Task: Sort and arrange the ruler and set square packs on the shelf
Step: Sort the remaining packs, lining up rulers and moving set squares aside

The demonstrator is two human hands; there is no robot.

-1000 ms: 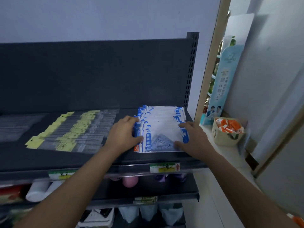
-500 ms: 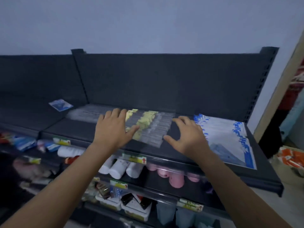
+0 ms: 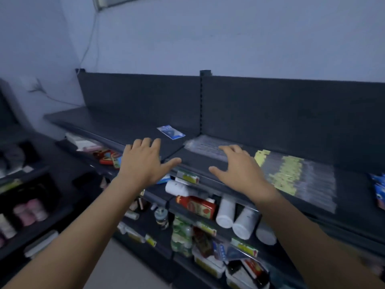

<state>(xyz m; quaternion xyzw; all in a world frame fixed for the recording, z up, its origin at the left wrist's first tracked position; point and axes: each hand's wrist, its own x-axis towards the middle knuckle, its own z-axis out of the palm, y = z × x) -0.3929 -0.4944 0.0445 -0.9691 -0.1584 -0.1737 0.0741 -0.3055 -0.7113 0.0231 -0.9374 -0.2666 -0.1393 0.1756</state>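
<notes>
On the dark top shelf point(image 3: 116, 126) a single blue set square pack point(image 3: 170, 132) lies alone near the upright divider. To its right lies a row of clear ruler packs point(image 3: 208, 146), then more ruler packs with yellow headers point(image 3: 291, 176). The stack of blue and white set square packs point(image 3: 378, 190) shows only at the far right edge. My left hand point(image 3: 143, 161) hovers open over the shelf's front edge, holding nothing. My right hand point(image 3: 239, 170) is open too, fingertips over the near end of the clear ruler packs.
Lower shelves hold white bottles point(image 3: 239, 217), a red bottle point(image 3: 198, 205), small jars and boxed goods. Price tags point(image 3: 187, 176) line the shelf fronts. Another dark rack with pink items point(image 3: 31, 209) stands at the left. A cable point(image 3: 89, 38) runs down the wall.
My view has swung left along the shelf. Both hands left the blue set square stack, passed the yellow ruler packs, and now hover open near the clear ruler packs.
</notes>
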